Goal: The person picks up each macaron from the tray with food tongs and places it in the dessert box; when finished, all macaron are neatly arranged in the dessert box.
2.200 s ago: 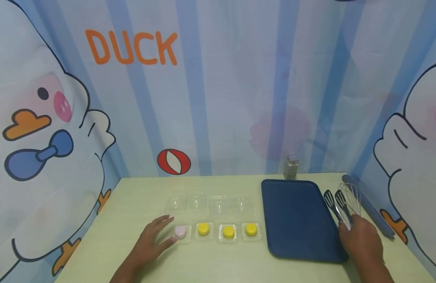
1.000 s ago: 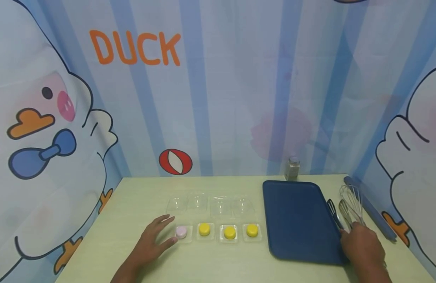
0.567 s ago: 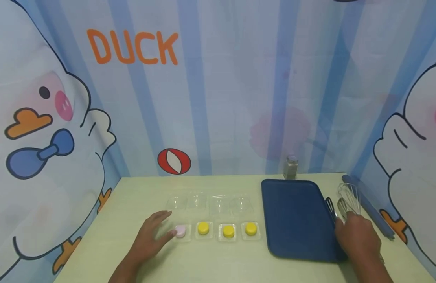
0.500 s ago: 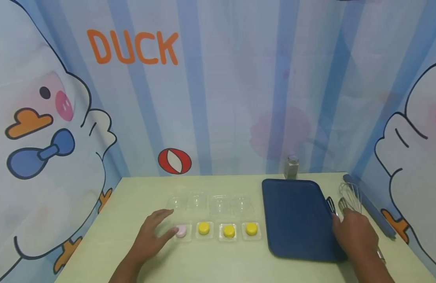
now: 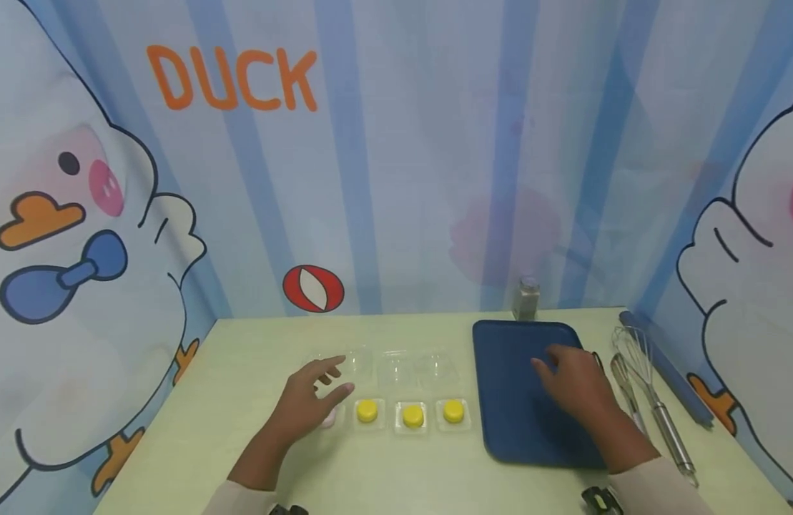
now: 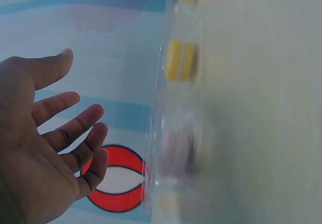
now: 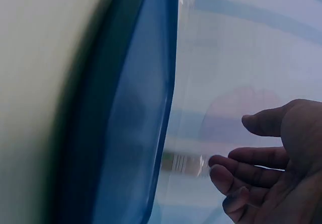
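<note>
My left hand (image 5: 302, 404) hovers over the pink macaron (image 5: 329, 418) at the row's left end, partly covering it; its fingers are spread and relaxed, with nothing in them. Three yellow macarons, among them the middle one (image 5: 412, 415), sit in small clear plastic bases to the right. Above the blue tray (image 5: 518, 429) my right hand (image 5: 576, 386) hangs with loosely bent fingers, holding nothing. Right of the tray lie a whisk (image 5: 670, 429) and a metal-handled utensil (image 5: 628, 390); a dark loop of another utensil shows behind the right hand.
Clear plastic lids (image 5: 396, 368) lie behind the macarons. A small glass jar (image 5: 527, 299) stands at the table's back edge, behind the tray. A long blue-grey rod (image 5: 676, 383) lies along the right edge. A printed curtain (image 5: 422, 157) rises behind.
My right hand has left the utensils and moved left over the tray, leaving the whisk's handle uncovered. My left hand has lifted and shifted right, over the pink macaron.
</note>
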Demonstrator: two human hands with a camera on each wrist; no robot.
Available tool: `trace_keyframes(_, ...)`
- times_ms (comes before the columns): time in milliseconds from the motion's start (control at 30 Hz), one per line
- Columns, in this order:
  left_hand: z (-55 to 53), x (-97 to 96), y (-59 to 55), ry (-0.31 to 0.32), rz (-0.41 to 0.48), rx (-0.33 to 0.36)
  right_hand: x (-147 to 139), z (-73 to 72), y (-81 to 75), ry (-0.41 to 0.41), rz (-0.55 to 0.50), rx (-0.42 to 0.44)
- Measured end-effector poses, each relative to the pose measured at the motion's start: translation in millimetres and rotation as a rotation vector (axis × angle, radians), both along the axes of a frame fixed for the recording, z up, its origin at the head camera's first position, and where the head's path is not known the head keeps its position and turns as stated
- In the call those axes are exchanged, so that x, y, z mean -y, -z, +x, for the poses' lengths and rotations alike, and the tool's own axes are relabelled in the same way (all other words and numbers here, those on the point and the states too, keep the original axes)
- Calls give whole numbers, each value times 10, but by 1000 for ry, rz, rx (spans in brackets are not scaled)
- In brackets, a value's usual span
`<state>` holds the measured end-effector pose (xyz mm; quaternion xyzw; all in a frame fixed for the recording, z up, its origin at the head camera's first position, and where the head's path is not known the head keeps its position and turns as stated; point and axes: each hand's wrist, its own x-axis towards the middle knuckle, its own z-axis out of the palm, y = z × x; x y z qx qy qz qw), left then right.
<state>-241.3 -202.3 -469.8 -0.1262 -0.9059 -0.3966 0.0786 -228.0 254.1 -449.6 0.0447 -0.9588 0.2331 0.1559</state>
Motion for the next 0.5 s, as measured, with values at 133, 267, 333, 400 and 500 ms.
trace_keyframes(133,-74,-180,-39,18,7,23,184,-111,5,-79,-46,21)
trace_keyframes(267,-179,-342,-14,20,-2,47,353,-208,-13,-151,-86,100)
trace_keyframes(333,-235,-409,1,24,-3,57,432,-264,-17,-183,-90,139)
trace_keyframes(400,-294,-466,22,38,7,77,498,-326,-7,-209,-89,165)
trace_keyframes(500,-376,-544,48,64,4,96,575,-424,9,-224,-68,178)
